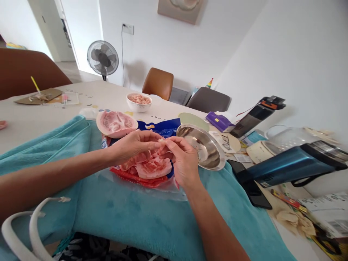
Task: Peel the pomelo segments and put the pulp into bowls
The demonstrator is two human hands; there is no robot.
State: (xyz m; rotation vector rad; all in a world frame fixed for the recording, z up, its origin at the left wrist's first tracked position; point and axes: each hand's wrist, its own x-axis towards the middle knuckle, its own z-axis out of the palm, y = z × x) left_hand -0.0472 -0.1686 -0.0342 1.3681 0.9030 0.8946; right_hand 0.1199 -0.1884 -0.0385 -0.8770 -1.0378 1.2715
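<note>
My left hand point(136, 145) and my right hand point(186, 157) meet at the fingertips, both pinching a small pale pink piece of pomelo point(162, 141). Below them, pink pomelo peel and membrane point(153, 167) lie heaped on a red and blue plastic bag point(136, 178). Beyond my left wrist rests a hollowed pomelo rind point(116, 123) with a pink inside. Close to my right hand is a shiny steel bowl point(213, 154), its far contents partly hidden. Farther back, a white bowl point(139, 106) holds a pile of pink pulp point(138, 99).
A teal towel point(141, 217) covers the near table. On the right are a black phone point(251, 185), a blue tumbler point(288, 165), a dark bottle point(252, 116) and a purple tissue pack point(219, 121). White cable-like loops point(35, 232) sit at the lower left.
</note>
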